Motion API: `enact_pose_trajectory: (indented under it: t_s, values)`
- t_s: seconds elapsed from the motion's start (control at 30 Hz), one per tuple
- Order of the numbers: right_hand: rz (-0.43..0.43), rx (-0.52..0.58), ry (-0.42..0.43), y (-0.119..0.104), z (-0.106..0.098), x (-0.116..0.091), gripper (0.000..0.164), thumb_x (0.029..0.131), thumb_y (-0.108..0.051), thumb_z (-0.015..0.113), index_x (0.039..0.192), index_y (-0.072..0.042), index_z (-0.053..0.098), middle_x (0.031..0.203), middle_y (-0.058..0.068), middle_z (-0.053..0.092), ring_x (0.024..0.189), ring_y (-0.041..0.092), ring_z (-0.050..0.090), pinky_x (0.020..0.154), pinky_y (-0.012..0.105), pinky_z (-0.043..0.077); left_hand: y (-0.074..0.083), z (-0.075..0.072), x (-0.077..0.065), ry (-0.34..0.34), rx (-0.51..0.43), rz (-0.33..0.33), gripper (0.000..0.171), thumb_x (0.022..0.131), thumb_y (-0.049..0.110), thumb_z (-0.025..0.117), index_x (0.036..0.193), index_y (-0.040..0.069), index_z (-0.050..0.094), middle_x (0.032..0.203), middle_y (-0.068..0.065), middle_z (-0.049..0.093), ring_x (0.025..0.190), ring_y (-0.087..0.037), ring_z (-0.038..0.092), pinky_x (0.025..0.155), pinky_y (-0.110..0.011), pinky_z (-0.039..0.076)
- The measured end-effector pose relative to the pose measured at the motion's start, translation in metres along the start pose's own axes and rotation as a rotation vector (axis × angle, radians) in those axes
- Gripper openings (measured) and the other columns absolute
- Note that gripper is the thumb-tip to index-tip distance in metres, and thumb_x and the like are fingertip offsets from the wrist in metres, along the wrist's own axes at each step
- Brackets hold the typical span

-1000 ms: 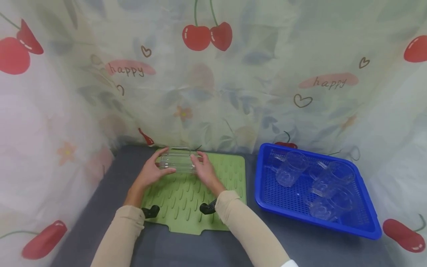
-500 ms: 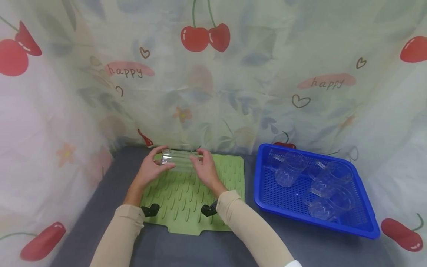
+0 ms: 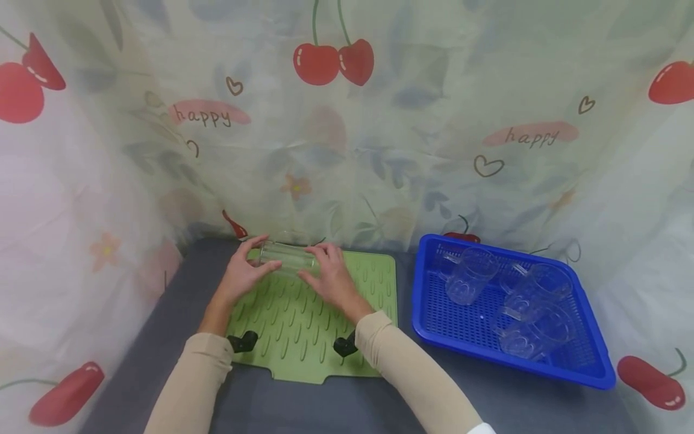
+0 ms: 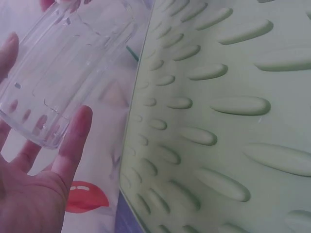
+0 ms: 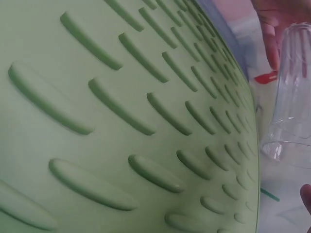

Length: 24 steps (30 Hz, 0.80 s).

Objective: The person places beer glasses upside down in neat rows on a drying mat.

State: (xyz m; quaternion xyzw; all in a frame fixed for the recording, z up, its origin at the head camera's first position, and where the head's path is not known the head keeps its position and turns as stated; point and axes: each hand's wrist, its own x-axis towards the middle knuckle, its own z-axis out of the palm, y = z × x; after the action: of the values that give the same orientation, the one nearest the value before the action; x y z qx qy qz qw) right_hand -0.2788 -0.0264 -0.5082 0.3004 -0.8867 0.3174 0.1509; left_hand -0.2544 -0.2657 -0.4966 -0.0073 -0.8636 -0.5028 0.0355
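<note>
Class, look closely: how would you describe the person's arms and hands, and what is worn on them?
The left sleeve and right sleeve are plain beige, with gathered cuffs ending short of the wrists. A black fitting shows beside each cuff. The left hand and right hand are ungloved.

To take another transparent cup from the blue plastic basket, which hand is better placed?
Probably the right hand: it is nearer the blue rectangular plastic basket. The left hand is farther away, holding one end of the transparent cylindrical cup.
</note>
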Motion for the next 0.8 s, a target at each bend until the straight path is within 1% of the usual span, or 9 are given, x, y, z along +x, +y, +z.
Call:
enact_pose_trajectory:
  t_s: [0.07, 0.13, 0.27, 0.4, 0.5, 0.63, 0.8]
  values:
    - [0.003, -0.021, -0.026, -0.001, 0.002, 0.0, 0.062, 0.092, -0.042, 0.076, 0.143, -0.016, 0.054, 0.14, 0.009, 0.049, 0.126, 0.025, 0.049, 0.102, 0.038, 0.052, 0.003, -0.001, 0.0, 0.009, 0.006, -0.008, 0.082, 0.089, 0.052, 0.075, 0.158, 0.031, 0.036, 0.162, -0.016, 0.032, 0.127, -0.047, 0.054, 0.094, -0.058, 0.053]
    - [0.016, -0.036, -0.052, -0.002, 0.004, 0.0, 0.068, 0.089, -0.045, 0.078, 0.146, -0.017, 0.052, 0.141, 0.009, 0.048, 0.127, 0.025, 0.049, 0.103, 0.038, 0.052, 0.006, -0.001, -0.001, 0.015, 0.013, -0.008, 0.082, 0.089, 0.054, 0.075, 0.158, 0.03, 0.037, 0.162, -0.015, 0.032, 0.128, -0.045, 0.052, 0.097, -0.058, 0.051]
    - [0.05, -0.046, -0.107, -0.004, 0.007, 0.001, 0.079, 0.086, -0.049, 0.08, 0.151, -0.019, 0.047, 0.144, 0.009, 0.047, 0.13, 0.026, 0.047, 0.106, 0.04, 0.05, 0.011, -0.002, -0.001, 0.019, 0.037, 0.014, 0.08, 0.09, 0.054, 0.074, 0.157, 0.027, 0.04, 0.162, -0.014, 0.034, 0.131, -0.041, 0.048, 0.1, -0.06, 0.047]
    - [0.092, -0.032, -0.137, -0.007, 0.008, 0.001, 0.083, 0.085, -0.051, 0.08, 0.153, -0.019, 0.043, 0.143, 0.009, 0.046, 0.132, 0.026, 0.045, 0.107, 0.04, 0.05, 0.014, -0.002, -0.001, 0.024, 0.079, 0.057, 0.08, 0.089, 0.052, 0.075, 0.156, 0.025, 0.042, 0.159, -0.013, 0.037, 0.134, -0.037, 0.046, 0.097, -0.057, 0.048]
    - [0.119, -0.032, -0.151, -0.009, 0.01, 0.001, 0.086, 0.085, -0.052, 0.08, 0.154, -0.019, 0.042, 0.14, 0.009, 0.047, 0.13, 0.025, 0.045, 0.104, 0.04, 0.052, 0.015, -0.001, -0.001, 0.028, 0.114, 0.09, 0.08, 0.088, 0.053, 0.076, 0.155, 0.025, 0.043, 0.155, -0.012, 0.041, 0.136, -0.034, 0.045, 0.098, -0.056, 0.047]
    - [0.151, -0.044, -0.173, -0.012, 0.013, 0.002, 0.09, 0.084, -0.053, 0.08, 0.156, -0.019, 0.038, 0.139, 0.01, 0.047, 0.126, 0.025, 0.046, 0.101, 0.039, 0.053, 0.016, -0.001, 0.0, 0.022, 0.154, 0.113, 0.08, 0.087, 0.055, 0.077, 0.154, 0.025, 0.045, 0.149, -0.012, 0.043, 0.133, -0.034, 0.046, 0.098, -0.059, 0.047]
    - [0.166, -0.054, -0.205, -0.012, 0.015, 0.005, 0.089, 0.085, -0.057, 0.078, 0.156, -0.019, 0.039, 0.137, 0.011, 0.047, 0.122, 0.025, 0.047, 0.096, 0.038, 0.054, 0.02, -0.002, 0.001, 0.006, 0.185, 0.123, 0.083, 0.086, 0.056, 0.077, 0.155, 0.024, 0.044, 0.152, -0.014, 0.041, 0.136, -0.038, 0.046, 0.102, -0.066, 0.045]
